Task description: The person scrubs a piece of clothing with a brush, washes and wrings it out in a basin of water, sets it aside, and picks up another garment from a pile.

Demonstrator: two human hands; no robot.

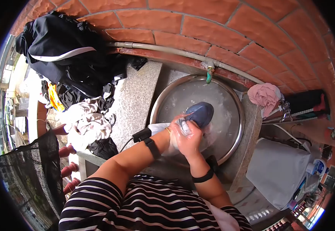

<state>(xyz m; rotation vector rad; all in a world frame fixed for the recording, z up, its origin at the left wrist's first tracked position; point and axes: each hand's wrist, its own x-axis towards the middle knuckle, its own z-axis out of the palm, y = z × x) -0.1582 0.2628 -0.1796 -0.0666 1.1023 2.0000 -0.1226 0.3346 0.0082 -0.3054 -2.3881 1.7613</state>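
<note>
Both my hands are over a large round metal basin (236, 144) of cloudy water. My left hand (174, 129) and my right hand (190, 139) are closed around a wet white cloth (184, 125), pressed against each other. From the far side of my grip bulges a smooth, rounded dark-blue part (201, 114); whether it belongs to the same cloth I cannot tell. More pale cloth (157, 127) shows at the basin's left rim, by my left wrist. My fingers hide much of what they hold.
A green-mouthed tap (209, 75) stands above the basin's far rim. Dark clothes (65, 50) and white clothes (88, 123) are heaped left of the stone slab (136, 100). A pink cloth (264, 97) hangs at right, above a grey-covered box (275, 169). A brick wall (198, 23) rises behind.
</note>
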